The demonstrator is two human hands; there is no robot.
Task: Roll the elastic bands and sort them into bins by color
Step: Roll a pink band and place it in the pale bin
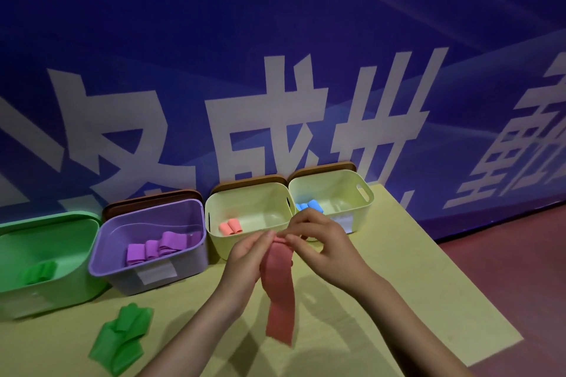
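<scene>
A salmon-red elastic band (280,294) hangs down above the table, its top end pinched between my left hand (249,257) and my right hand (318,242). Four bins stand along the wall. The green bin (79,288) holds a green roll (38,272). The purple bin (196,266) holds three purple rolls (156,248). One cream bin (214,208) holds two salmon rolls (230,226). The right cream bin (366,193) holds blue rolls (309,206). An unrolled green band (121,343) lies crumpled at the table's front left.
The yellow table (413,300) ends at the right, with reddish floor (505,269) beyond. A blue wall with large white characters (275,116) rises directly behind the bins. Brown lids (147,200) lean behind the bins.
</scene>
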